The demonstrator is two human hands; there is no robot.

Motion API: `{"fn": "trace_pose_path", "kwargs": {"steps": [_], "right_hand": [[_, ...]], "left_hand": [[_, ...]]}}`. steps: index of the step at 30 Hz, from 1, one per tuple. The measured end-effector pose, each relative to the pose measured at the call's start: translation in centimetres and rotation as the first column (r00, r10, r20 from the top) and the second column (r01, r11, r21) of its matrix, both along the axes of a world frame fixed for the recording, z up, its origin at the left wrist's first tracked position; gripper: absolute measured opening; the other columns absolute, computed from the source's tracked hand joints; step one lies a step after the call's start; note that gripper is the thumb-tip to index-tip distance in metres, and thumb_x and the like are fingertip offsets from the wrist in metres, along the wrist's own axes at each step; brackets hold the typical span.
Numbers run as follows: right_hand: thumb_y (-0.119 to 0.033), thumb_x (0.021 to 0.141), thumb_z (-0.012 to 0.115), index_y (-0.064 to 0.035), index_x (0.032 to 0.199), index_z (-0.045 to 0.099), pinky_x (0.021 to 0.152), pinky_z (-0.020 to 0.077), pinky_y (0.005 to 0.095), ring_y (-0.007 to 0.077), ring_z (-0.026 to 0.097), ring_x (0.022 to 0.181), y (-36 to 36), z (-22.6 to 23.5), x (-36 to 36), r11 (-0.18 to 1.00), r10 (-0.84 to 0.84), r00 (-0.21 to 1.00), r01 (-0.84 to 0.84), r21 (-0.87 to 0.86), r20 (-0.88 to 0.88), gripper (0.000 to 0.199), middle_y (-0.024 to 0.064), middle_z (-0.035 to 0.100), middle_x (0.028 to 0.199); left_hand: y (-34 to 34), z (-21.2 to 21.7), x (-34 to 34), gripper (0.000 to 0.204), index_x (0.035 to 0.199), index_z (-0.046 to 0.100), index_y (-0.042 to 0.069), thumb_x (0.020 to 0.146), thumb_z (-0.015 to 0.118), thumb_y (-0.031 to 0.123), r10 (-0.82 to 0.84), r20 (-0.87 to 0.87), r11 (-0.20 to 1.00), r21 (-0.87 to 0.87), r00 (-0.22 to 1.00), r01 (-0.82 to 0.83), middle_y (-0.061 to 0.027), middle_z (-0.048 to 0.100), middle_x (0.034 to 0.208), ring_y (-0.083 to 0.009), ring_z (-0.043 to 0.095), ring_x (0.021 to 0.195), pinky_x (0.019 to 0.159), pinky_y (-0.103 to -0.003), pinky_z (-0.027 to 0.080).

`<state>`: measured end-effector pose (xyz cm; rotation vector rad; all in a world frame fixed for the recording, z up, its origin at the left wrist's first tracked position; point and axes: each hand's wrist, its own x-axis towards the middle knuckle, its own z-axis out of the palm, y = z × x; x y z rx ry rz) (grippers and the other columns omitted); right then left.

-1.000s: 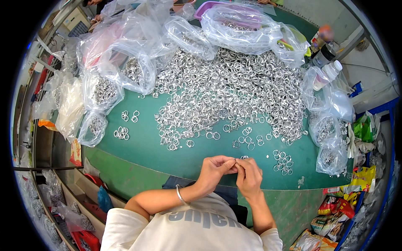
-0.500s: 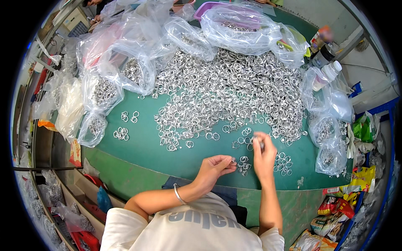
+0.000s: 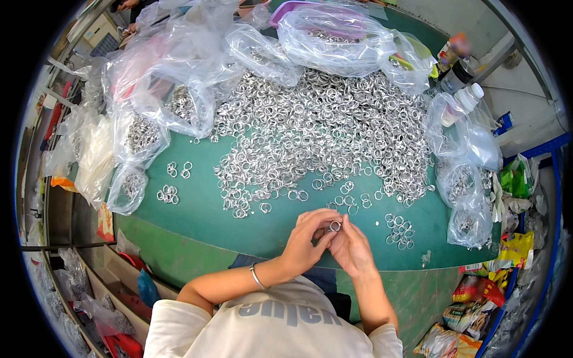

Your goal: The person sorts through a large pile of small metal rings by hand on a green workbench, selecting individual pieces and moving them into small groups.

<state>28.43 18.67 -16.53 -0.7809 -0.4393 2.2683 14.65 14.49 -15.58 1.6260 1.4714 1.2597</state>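
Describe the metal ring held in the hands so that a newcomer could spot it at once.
Start at the big heap of silver rings on the green table. At its near edge, both hands meet. The ring pinched between their fingertips is the only one lifted off the table.

My green table [image 3: 197, 221] carried a wide heap of silver rings [image 3: 322, 137], small loose ring clusters [image 3: 169, 194], and clear plastic bags [image 3: 173, 101] along its edges.

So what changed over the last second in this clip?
The right hand had reached out to the loose rings at the pile's near edge, then came back to meet the left hand. Both now pinch a small metal ring between their fingertips. The big ring pile, plastic bags and green table stayed put.
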Motion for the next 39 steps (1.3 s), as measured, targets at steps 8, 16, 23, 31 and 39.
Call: {"fn": "trace_pose_path", "kwargs": {"steps": [8,16,23,31,39], "right_hand": [[-0.016,0.099,0.050,0.0008,0.110,0.058,0.059,0.0494,0.0269,0.0176,0.061,0.073,-0.4,-0.2,3.1,1.000,-0.020,0.991,0.021,-0.004,0.135,0.022,0.0100,0.061,0.095],[-0.011,0.097,0.051,-0.0024,0.100,0.062,0.050,0.0358,0.0179,0.0041,0.044,0.057,-0.5,-0.8,6.9,0.882,-0.315,0.616,-0.092,0.463,0.722,0.014,-0.0014,0.053,0.070],[0.005,0.086,0.058,-0.0001,0.092,0.058,0.054,0.0382,0.0233,0.0092,0.048,0.061,-1.0,-1.8,6.0,0.746,-0.430,0.511,-0.263,0.612,0.744,0.007,0.0055,0.058,0.090],[0.008,0.084,0.056,0.0019,0.097,0.060,0.075,0.0465,0.0372,0.0307,0.057,0.088,0.1,-1.7,5.9,0.456,-0.749,0.237,-0.494,0.741,0.619,0.015,0.0160,0.058,0.096],[0.008,0.085,0.055,0.0006,0.105,0.061,0.077,0.0471,0.0285,0.0196,0.058,0.089,-0.7,-1.1,4.9,0.658,-0.544,0.458,-0.287,0.696,0.703,0.022,0.0112,0.057,0.104]], "left_hand": [[-0.1,-0.5,-0.2,0.060,0.135,0.039,0.005,0.082,0.064,-0.006,-0.015,0.257,0.993,-0.113,0.966,0.045,-0.0133,0.059,0.123,-0.0244,0.056,0.118,0.101,-0.037,0.043],[0.1,-1.6,-1.2,0.050,0.131,0.045,0.003,0.085,0.060,-0.007,-0.008,0.233,0.980,-0.190,0.973,0.054,-0.0127,0.057,0.122,-0.0217,0.056,0.114,0.096,-0.034,0.045],[0.2,-1.6,-1.1,0.052,0.134,0.040,0.003,0.086,0.059,-0.007,0.017,0.300,0.968,-0.244,0.954,0.059,-0.0134,0.054,0.124,-0.0219,0.055,0.114,0.096,-0.033,0.045],[0.0,-1.6,-1.4,0.044,0.128,0.047,0.001,0.086,0.058,-0.006,-0.024,0.254,0.966,-0.243,0.967,0.088,-0.0128,0.056,0.120,-0.0208,0.055,0.115,0.094,-0.033,0.046],[-0.2,-1.7,-1.3,0.044,0.127,0.049,0.002,0.085,0.059,-0.006,-0.061,0.222,0.969,-0.220,0.973,0.111,-0.0130,0.057,0.118,-0.0228,0.057,0.111,0.091,-0.033,0.048]]}}
